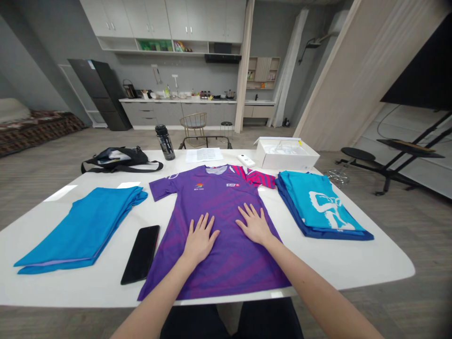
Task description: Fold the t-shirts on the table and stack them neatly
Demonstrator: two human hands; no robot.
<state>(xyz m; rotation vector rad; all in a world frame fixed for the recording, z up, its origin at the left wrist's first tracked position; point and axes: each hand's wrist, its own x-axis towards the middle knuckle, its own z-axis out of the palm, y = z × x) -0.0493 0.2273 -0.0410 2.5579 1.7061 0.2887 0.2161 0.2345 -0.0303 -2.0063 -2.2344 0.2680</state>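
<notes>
A purple sports jersey (pixel 212 197) lies spread flat on the white table (pixel 370 259), collar away from me. My left hand (pixel 200 239) rests palm down on its middle, fingers stretched out. Beside it, my right hand (pixel 253 223) presses flat on the jersey with fingers apart. Neither hand holds anything. The jersey's right sleeve is partly folded over a pink striped piece of cloth (pixel 259 178).
A black phone (pixel 140 253) lies left of the jersey. Folded blue cloth (pixel 83 228) sits at the left, a stack of blue garments (pixel 323 207) at the right. Behind are a black bag (pixel 120 159), a dark bottle (pixel 165 142), a paper sheet (pixel 204 154) and an open white box (pixel 286 154).
</notes>
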